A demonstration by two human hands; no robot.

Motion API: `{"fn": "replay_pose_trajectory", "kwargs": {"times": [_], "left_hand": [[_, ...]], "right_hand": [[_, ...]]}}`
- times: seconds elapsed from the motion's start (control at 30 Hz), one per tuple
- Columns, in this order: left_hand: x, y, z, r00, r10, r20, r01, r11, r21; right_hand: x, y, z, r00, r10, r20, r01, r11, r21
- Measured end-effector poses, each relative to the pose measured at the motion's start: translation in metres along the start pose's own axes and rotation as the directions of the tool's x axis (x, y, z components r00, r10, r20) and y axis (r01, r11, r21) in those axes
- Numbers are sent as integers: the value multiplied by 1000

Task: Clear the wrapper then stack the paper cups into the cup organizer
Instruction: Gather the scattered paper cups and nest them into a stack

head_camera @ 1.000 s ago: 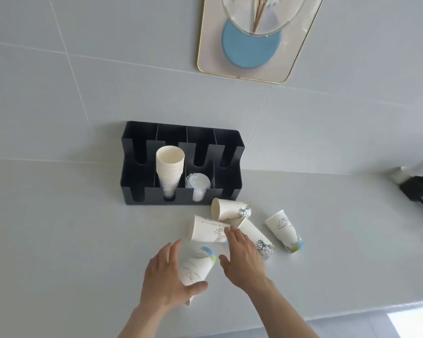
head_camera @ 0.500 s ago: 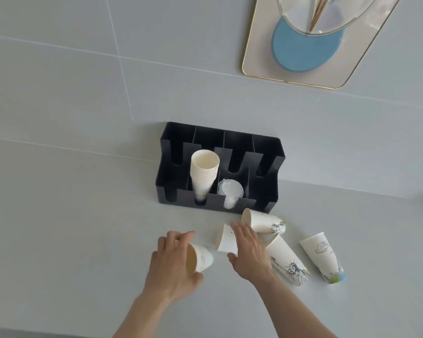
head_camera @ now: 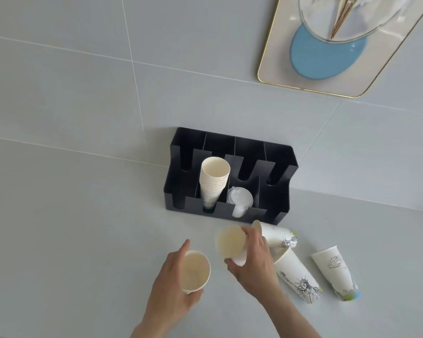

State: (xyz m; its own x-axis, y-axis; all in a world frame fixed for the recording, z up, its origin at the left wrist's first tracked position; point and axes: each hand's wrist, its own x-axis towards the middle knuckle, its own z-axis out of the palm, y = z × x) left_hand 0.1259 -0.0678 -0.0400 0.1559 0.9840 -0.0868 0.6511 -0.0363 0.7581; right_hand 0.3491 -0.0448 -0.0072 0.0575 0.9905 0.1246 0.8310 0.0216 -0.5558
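Both hands have lifted their cups since half a second ago: the left hand (head_camera: 171, 286) now grips a paper cup (head_camera: 195, 271) upright with its mouth turned to the camera, fingers wrapped round its wall, while the right hand (head_camera: 255, 262) is clamped on a second cup (head_camera: 231, 245), raised and tilted so its open mouth faces up and left. The two held cups are near each other but apart, with bare counter showing between them.

Three printed cups lie on their sides on the grey countertop (head_camera: 71, 240) to the right: one (head_camera: 277, 236) just in front of the organizer, one (head_camera: 297, 279) below it and touching it at the rim, and a third (head_camera: 336, 273) lying apart further right.

Against the tiled wall stands the black cup organizer (head_camera: 276, 201). Its second slot from the left holds a leaning stack of paper cups (head_camera: 214, 181), and the third holds clear plastic lids (head_camera: 239, 200); the outer slots look empty. Left of the hands the counter is open. A gold-rimmed tray (head_camera: 274, 67) sits at the upper right.
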Motion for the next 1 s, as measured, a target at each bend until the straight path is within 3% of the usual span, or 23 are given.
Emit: {"fn": "replay_pose_trajectory", "kwargs": {"times": [0.07,0.13,0.2,0.43,0.53,0.67,0.73,0.83,0.93,1.0], "left_hand": [[4,0,1,999,-40,-26,39,997,-62],[7,-1,3,998,-47,-34,44,995,-89],[10,-1,5,998,-62,-26,59,992,-108],[20,3,5,995,-91,27,95,976,-198],[20,0,2,997,-54,48,63,975,-215],[21,-5,3,999,-17,33,24,974,-226],[22,-8,5,999,-10,44,19,979,-205],[26,-5,10,999,9,46,0,979,-202],[28,-3,11,1000,-28,9,29,972,-235],[28,-6,11,999,-36,2,36,972,-232]], "right_hand": [[9,-28,-30,992,29,-125,1,974,228],[9,-56,-57,990,39,-136,20,914,405],[5,-76,-68,994,-31,-106,77,882,464],[-23,-66,-3,959,-89,268,55,989,134],[-36,-55,14,930,-9,368,-3,999,34],[-38,-56,14,931,54,360,-47,999,-27],[-33,-56,12,939,58,338,-70,997,22],[-28,-34,3,976,139,166,-151,987,62],[-25,7,-6,966,244,-82,-253,956,-147],[-30,29,-9,952,307,6,-292,911,-292]]}}
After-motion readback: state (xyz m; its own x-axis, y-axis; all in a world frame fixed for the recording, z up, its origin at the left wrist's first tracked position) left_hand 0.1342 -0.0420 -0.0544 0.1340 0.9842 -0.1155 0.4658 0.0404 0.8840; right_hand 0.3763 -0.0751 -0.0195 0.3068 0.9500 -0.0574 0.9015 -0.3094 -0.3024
